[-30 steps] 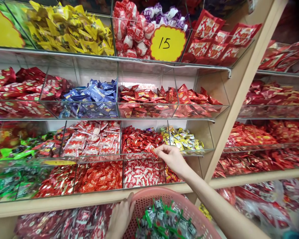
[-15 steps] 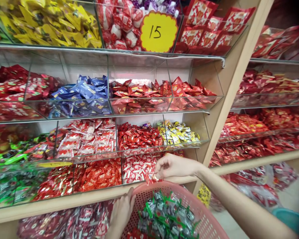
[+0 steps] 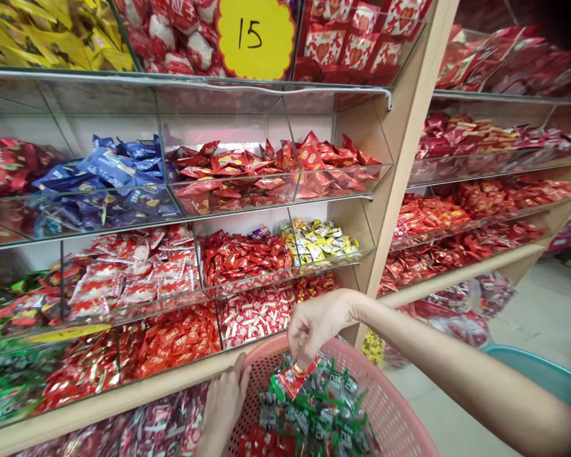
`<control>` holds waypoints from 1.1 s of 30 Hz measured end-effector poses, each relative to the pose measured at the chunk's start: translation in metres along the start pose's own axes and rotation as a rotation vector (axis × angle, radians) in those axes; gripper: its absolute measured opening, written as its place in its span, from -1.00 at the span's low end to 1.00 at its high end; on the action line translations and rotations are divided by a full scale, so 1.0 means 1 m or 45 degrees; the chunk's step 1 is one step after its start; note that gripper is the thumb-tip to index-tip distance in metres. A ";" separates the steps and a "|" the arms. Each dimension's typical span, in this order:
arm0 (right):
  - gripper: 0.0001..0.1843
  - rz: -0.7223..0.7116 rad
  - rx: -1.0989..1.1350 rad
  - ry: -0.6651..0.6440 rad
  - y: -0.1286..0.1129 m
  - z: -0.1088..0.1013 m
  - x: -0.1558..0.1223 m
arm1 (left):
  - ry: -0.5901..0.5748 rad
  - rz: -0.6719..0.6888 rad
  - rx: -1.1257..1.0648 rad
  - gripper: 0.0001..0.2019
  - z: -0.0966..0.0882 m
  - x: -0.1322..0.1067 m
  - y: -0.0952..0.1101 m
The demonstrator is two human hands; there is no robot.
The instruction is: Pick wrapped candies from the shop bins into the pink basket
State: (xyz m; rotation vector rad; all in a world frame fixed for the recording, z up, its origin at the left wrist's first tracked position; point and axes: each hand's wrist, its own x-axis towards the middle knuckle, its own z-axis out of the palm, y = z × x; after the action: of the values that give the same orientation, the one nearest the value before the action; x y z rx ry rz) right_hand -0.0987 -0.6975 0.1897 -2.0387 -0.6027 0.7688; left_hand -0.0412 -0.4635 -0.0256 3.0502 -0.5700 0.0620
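My right hand point(image 3: 316, 324) is over the pink plastic basket point(image 3: 390, 397), its fingers pinching a red-wrapped candy point(image 3: 293, 379) just above the pile. Below it lie many clear-wrapped candies with green twisted ends point(image 3: 330, 412). Some red-wrapped candies point(image 3: 266, 442) show at the basket's near left. At the left rim, my left hand point(image 3: 224, 400) grips the basket, thumb along the edge; part of its grip is hidden. Just behind the basket, a compartment of small red-and-white candies point(image 3: 257, 311) sits in the lowest shelf row.
Glass-fronted shelves hold red candies point(image 3: 245, 257), blue packets point(image 3: 118, 168) and yellow-white candies point(image 3: 321, 241). A yellow price tag point(image 3: 255, 38) reads 15. A wooden upright point(image 3: 404, 146) divides the shelves. Bagged goods point(image 3: 147, 422) lie below the ledge. A teal tub point(image 3: 537, 374) stands at right.
My right hand has moved down from the basket's far rim to over the pile, carrying a red-wrapped candy. My left hand stays at the rim. The view has shifted right.
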 end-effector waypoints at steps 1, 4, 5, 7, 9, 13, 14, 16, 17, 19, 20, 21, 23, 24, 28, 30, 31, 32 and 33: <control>-0.91 0.020 0.003 -0.004 0.000 0.001 0.000 | 0.001 0.005 -0.006 -0.53 0.000 0.000 0.000; -0.91 0.050 -0.004 -0.004 0.000 0.001 -0.001 | 0.001 0.009 -0.012 -0.53 -0.002 -0.001 0.000; -0.91 0.042 -0.009 -0.003 0.000 0.001 -0.001 | -0.003 0.004 -0.005 -0.53 -0.002 -0.001 0.000; -0.90 0.000 -0.014 -0.012 0.002 0.002 0.000 | -0.011 0.001 0.001 -0.53 -0.004 -0.002 0.001; -0.89 -0.033 -0.021 -0.009 0.012 0.008 0.004 | -0.017 -0.003 -0.011 -0.52 -0.005 -0.002 0.001; -0.85 0.011 -0.100 0.100 0.059 0.044 0.028 | -0.036 -0.041 -0.073 -0.53 -0.008 -0.003 0.003; -0.85 0.041 -0.163 0.143 0.073 0.058 0.036 | -0.041 -0.047 -0.081 -0.53 -0.009 -0.003 0.004; -0.87 0.099 -0.365 0.227 0.101 0.089 0.052 | -0.054 -0.055 -0.084 -0.52 -0.011 -0.004 0.005; -0.88 0.121 -0.491 0.266 0.111 0.104 0.059 | -0.062 -0.056 -0.082 -0.52 -0.012 -0.005 0.005; -0.88 0.200 -0.682 0.339 0.125 0.131 0.071 | -0.064 -0.052 -0.076 -0.52 -0.012 -0.005 0.006; -0.86 0.247 -0.728 0.365 0.129 0.142 0.076 | -0.057 -0.048 -0.074 -0.52 -0.012 -0.005 0.005; -0.83 0.297 -0.736 0.385 0.130 0.150 0.081 | -0.047 -0.045 -0.069 -0.52 -0.011 -0.005 0.005; -0.79 0.375 -0.688 0.420 0.131 0.160 0.088 | -0.029 -0.044 -0.064 -0.52 -0.010 -0.005 0.004; -0.78 0.407 -0.654 0.439 0.132 0.163 0.090 | -0.024 -0.046 -0.065 -0.52 -0.008 -0.005 0.004; -0.81 0.508 -0.558 0.466 0.147 0.168 0.103 | -0.004 -0.046 -0.086 -0.53 -0.004 -0.005 0.003; -0.82 0.543 -0.546 0.452 0.162 0.172 0.111 | 0.002 -0.050 -0.095 -0.53 -0.001 -0.005 0.002; -0.82 0.554 -0.552 0.451 0.170 0.174 0.114 | 0.004 -0.055 -0.098 -0.52 0.000 -0.004 0.002; -0.81 0.554 -0.563 0.456 0.178 0.176 0.118 | 0.002 -0.061 -0.101 -0.52 0.001 -0.004 0.001; -0.81 0.542 -0.575 0.464 0.184 0.178 0.120 | -0.001 -0.064 -0.104 -0.52 0.002 -0.004 0.001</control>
State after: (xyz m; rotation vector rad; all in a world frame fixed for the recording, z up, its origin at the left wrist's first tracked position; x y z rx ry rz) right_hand -0.1173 -0.6172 -0.0812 -2.6949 -0.1338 0.4984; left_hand -0.0450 -0.4630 -0.0273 2.9835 -0.4836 0.0356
